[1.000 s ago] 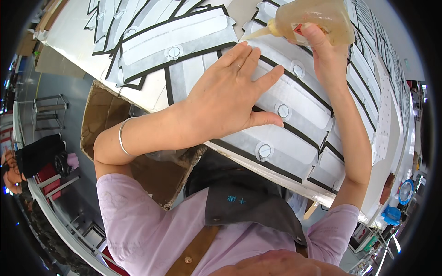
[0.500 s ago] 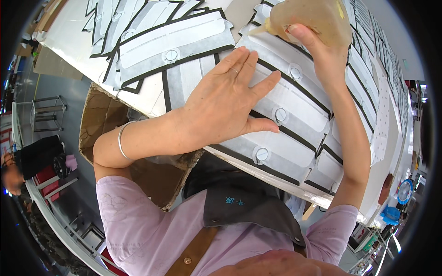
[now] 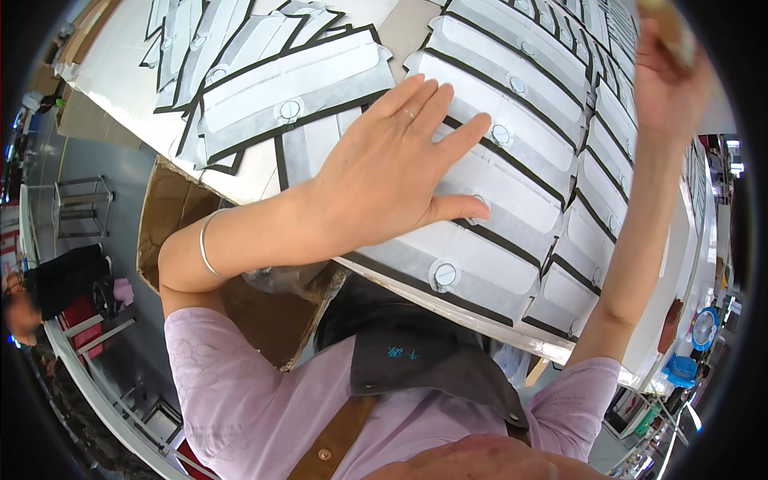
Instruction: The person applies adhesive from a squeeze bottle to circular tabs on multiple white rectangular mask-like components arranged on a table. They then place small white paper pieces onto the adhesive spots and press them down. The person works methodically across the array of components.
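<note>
My left hand (image 3: pixel 392 164) lies with fingers spread over a row of overlapping white panels (image 3: pixel 520 178). The panels have black edges, and each visible one carries a small round disc (image 3: pixel 444 276). At the upper right, my right hand (image 3: pixel 672 96) is raised and closed around a yellowish, translucent squeeze bottle (image 3: pixel 670 30). The bottle is blurred and partly cut off by the picture's edge, so its nozzle is hard to make out. A single larger-looking panel (image 3: pixel 292 96) lies tilted just beyond my left hand.
Loose panels (image 3: pixel 188 48) fan out at the far left of the white table (image 3: pixel 120 88). More rows run off to the right. An open cardboard box (image 3: pixel 172 200) stands below the near left edge. A metal stool (image 3: pixel 84 196) is on the floor farther left.
My right hand has swung right and away with the squeeze bottle, off the panels it was over. My left hand stays nearly in place, while the panels appear slightly shifted in view.
</note>
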Demonstrator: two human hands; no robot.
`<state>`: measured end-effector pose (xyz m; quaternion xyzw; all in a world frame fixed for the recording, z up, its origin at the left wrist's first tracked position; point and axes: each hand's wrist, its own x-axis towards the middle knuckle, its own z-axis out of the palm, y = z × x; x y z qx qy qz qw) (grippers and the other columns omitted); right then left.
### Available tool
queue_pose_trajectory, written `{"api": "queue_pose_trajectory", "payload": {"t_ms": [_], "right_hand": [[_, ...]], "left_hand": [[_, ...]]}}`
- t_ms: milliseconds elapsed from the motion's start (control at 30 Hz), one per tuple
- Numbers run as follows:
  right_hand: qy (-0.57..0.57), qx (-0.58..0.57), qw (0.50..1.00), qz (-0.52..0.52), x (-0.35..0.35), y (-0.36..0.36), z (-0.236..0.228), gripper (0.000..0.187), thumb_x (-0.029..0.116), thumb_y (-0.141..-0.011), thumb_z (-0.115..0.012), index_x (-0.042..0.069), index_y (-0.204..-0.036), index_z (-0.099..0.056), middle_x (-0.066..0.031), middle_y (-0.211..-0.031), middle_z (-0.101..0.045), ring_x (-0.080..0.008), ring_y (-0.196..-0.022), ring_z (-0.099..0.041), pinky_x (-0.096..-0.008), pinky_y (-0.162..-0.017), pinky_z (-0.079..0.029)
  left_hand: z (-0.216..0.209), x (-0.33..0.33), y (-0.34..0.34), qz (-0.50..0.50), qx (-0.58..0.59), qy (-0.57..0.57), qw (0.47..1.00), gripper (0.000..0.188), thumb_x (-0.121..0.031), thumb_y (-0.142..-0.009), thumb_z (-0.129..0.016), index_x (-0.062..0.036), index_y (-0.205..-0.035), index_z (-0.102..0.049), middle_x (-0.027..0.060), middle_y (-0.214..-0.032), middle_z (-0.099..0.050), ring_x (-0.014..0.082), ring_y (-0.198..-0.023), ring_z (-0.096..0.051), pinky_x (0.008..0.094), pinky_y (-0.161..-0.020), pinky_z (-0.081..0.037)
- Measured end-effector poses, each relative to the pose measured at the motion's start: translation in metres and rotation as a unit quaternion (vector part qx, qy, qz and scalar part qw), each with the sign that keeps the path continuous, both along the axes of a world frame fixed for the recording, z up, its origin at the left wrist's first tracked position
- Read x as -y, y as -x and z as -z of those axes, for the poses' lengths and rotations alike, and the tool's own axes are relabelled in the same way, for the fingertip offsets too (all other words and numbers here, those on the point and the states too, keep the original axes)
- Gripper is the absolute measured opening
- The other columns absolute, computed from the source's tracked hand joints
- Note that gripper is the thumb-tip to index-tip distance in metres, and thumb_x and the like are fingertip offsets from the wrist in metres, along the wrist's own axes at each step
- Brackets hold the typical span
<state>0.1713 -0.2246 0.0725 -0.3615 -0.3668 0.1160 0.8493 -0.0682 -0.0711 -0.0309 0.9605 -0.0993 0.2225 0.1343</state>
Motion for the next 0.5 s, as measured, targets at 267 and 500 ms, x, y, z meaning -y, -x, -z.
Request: {"api": "queue_pose_trajectory", "payload": {"t_ms": [267,500], "right_hand": [[0.261,0.042,0.96,0.088,-0.044,-0.006,0.089,0.044,0.027,-0.095,-0.075,0.005,-0.128,-0.056,-0.0068,-0.111,-0.068,-0.0169,-0.099,-0.07,-0.032,-0.074,-0.063],[0.242,0.084,0.965,0.063,-0.047,-0.012,0.105,0.043,0.019,-0.091,-0.079,0.002,-0.125,-0.059,-0.0067,-0.109,-0.069,-0.0166,-0.098,-0.068,-0.0317,-0.085,-0.058]], "left_hand": [[0.018,-0.022,-0.056,-0.016,0.04,-0.032,0.999,0.076,-0.065,-0.089,-0.064,-0.0073,-0.138,-0.06,0.0305,-0.129,-0.059,0.0467,-0.121,-0.058,0.0484,-0.115,-0.04],[0.021,-0.021,-0.058,-0.012,0.017,-0.029,0.999,0.077,-0.067,-0.087,-0.064,-0.0067,-0.136,-0.062,0.0318,-0.128,-0.059,0.0466,-0.122,-0.058,0.0489,-0.115,-0.04]]}}
